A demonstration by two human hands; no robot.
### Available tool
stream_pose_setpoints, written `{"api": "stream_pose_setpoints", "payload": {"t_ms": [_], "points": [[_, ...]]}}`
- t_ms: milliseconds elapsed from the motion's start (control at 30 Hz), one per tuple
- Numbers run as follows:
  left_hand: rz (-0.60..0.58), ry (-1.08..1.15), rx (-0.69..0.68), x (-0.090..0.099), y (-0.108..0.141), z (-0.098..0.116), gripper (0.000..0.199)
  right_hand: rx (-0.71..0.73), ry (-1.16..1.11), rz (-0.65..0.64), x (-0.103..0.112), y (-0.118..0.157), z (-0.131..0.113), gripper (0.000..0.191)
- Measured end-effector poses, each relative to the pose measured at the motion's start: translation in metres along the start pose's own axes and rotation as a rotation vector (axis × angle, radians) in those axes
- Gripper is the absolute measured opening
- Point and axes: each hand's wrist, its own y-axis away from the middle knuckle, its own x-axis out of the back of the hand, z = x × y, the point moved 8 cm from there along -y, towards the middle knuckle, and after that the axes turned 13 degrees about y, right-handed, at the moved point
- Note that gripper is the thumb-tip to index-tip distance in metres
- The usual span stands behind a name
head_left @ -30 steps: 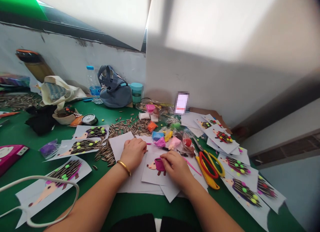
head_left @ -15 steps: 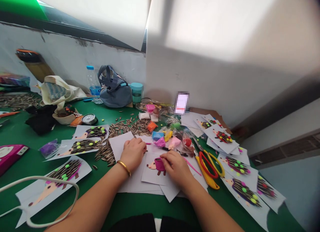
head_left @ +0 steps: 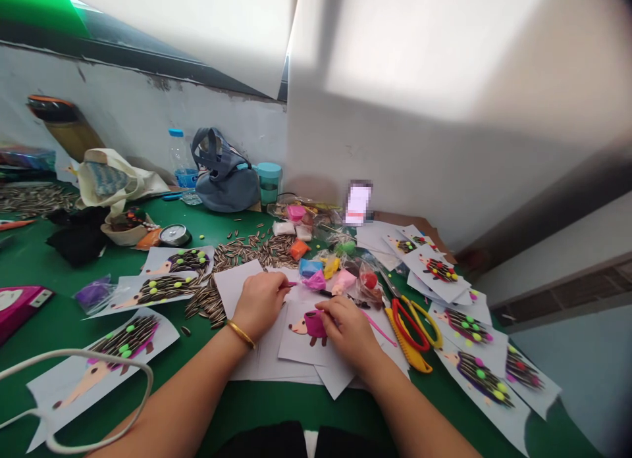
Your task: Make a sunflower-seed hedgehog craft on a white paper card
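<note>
My left hand [head_left: 263, 301], with a gold bangle at the wrist, rests over white sheets [head_left: 247, 372] near a heap of sunflower seeds [head_left: 261, 247]. Its fingers are curled together beside a thin pink stick [head_left: 291, 284]; what they pinch is hidden. On a white card in front of me is a hedgehog picture [head_left: 314, 326] with a magenta clay body, a pale face and brown feet. My right hand [head_left: 345, 326] lies over this card's right side, its bent fingertips at the magenta body. Whether they hold anything, I cannot make out.
Scissors [head_left: 412, 323] and a yellow cutter [head_left: 405, 339] lie right of my right hand. Bagged coloured clay [head_left: 340, 280] sits ahead. Finished hedgehog cards [head_left: 474, 326] overlap at right, others [head_left: 118, 349] at left. A white cable [head_left: 148, 385] loops near my left forearm.
My left hand has turned slightly, and its fingers have drawn together by the pink stick. My right hand stays at the hedgehog's body. The whole view has shifted a little.
</note>
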Motion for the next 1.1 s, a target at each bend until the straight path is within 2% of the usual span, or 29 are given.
{"api": "stream_pose_setpoints", "payload": {"t_ms": [167, 300, 500, 567, 733, 900, 1100], "points": [[-0.185, 0.438, -0.039, -0.019, 0.008, 0.016, 0.01, 0.043, -0.078, 0.037, 0.008, 0.0, -0.008, 0.029], [-0.268, 0.586, 0.018, -0.032, 0.016, 0.02, 0.009, 0.066, -0.116, 0.003, 0.008, -0.001, -0.013, 0.017], [-0.347, 0.76, 0.101, -0.045, 0.021, 0.016, 0.006, 0.035, -0.162, -0.019, 0.004, -0.001, -0.008, 0.017], [-0.322, 0.691, 0.078, -0.041, 0.019, 0.016, 0.011, 0.017, -0.163, -0.016, 0.004, -0.001, -0.006, 0.016], [-0.158, 0.262, -0.068, -0.02, 0.011, 0.017, 0.016, -0.024, -0.043, -0.036, 0.001, -0.002, -0.001, 0.016], [-0.19, 0.115, -0.113, -0.024, 0.011, 0.018, 0.019, -0.006, 0.06, -0.049, -0.006, -0.001, 0.0, 0.015], [-0.208, 0.074, -0.161, -0.029, 0.014, 0.021, 0.019, 0.044, 0.136, -0.027, -0.008, 0.0, -0.004, 0.014]]}}
